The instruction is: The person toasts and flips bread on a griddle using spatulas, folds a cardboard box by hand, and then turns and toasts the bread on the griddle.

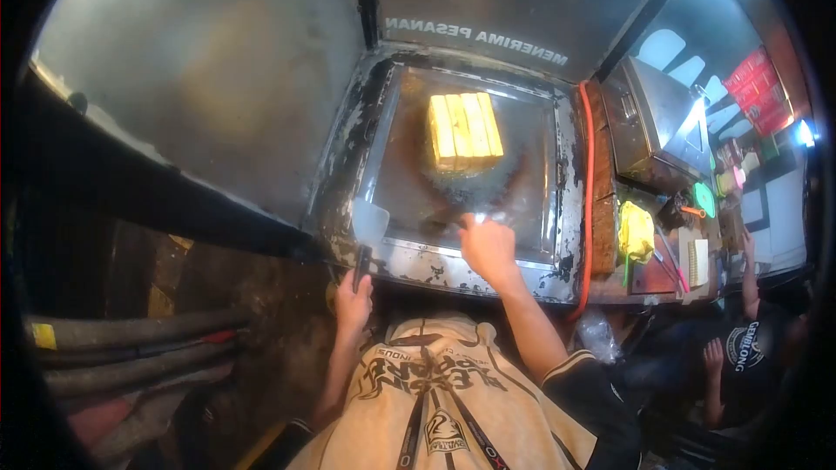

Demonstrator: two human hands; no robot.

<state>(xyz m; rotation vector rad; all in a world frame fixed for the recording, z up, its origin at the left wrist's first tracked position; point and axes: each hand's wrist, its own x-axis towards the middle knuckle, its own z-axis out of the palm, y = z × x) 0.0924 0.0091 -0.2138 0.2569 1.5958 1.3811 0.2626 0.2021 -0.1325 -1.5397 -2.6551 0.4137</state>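
Observation:
Four slices of yellow bread (466,129) stand side by side, touching, on the dark flat griddle (401,139). My left hand (353,300) is closed round the black handle of a spatula (371,221), whose pale wide blade points up over the griddle's front left corner. Over the front edge of the griddle, my right hand (489,248) is closed in a fist, below and right of the bread. A dark, blurred shape reaches left from its fingers; I cannot make out what it is.
An orange hose (588,183) runs along the griddle's right side. Beyond it are a metal box (657,122), a yellow cloth (637,231) and a notepad (698,263). Another person (740,352) in a dark shirt is at the far right. Panels stand behind and left.

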